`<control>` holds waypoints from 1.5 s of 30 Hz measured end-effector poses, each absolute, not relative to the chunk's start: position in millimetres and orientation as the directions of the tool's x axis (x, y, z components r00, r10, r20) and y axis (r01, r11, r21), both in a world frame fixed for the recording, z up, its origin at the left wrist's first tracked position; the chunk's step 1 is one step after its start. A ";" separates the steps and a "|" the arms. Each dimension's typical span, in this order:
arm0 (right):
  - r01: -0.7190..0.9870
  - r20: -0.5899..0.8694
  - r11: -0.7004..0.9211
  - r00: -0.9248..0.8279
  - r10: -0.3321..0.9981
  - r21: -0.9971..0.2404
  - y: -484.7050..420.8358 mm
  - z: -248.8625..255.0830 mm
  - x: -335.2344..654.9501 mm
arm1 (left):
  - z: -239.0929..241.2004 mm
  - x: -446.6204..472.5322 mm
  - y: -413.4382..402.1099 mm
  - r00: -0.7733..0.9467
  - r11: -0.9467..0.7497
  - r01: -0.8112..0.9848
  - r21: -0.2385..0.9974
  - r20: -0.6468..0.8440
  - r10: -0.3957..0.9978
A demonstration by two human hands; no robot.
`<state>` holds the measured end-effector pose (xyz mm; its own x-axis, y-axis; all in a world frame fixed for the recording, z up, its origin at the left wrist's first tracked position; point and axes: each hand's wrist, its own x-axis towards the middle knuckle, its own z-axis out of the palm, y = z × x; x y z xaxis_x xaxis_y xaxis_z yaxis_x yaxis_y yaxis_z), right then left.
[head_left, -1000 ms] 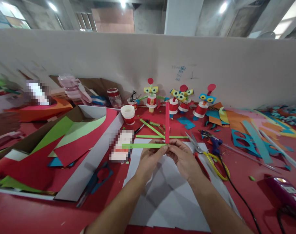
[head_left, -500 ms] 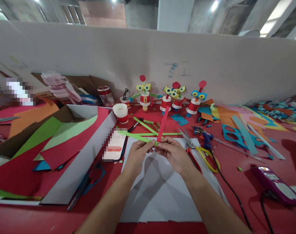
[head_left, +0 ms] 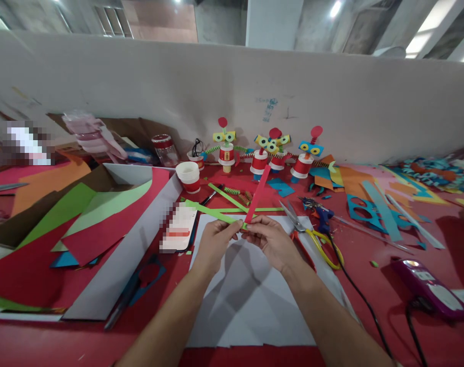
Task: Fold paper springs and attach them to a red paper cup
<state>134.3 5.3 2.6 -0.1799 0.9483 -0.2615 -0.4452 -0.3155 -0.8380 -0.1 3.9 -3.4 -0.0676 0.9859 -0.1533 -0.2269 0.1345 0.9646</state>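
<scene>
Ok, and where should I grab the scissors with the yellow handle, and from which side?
Probably the yellow handle of the scissors, from your near side, once your right hand is free of the paper strips: its loop lies toward you, the spread blades point away, and the glue gun sits close beyond.

Kinda dim overall, with a ceiling lamp (head_left: 335, 9) glaring at upper right and bright patches in both top corners. Soft shadows cross the paper (head_left: 251, 306), lower center. Wide-angle stretch warps the sides, and mosaic blocks muddy the phone (head_left: 181, 229), center left.
</scene>
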 end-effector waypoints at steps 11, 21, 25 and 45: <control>-0.430 -0.253 -0.311 -0.188 0.949 -0.847 5.8 0.8 134.5 | -8.1 -2.5 4.9 -0.081 0.117 -0.198 0.973 -0.135 0.987; -0.429 -0.225 -0.290 -0.197 0.954 -0.856 6.2 1.2 135.3 | -8.3 -0.1 3.7 -0.101 0.043 -0.115 0.992 -0.055 0.993; -0.531 -0.199 -0.233 -0.123 0.972 -0.815 7.2 1.6 134.4 | -1.5 2.6 0.3 -0.049 -0.034 -0.221 0.975 0.024 0.999; -0.285 -0.083 -0.102 -0.078 0.993 -0.953 1.7 -1.2 128.0 | -2.5 8.9 -0.3 0.053 0.091 -0.349 0.932 -0.078 0.996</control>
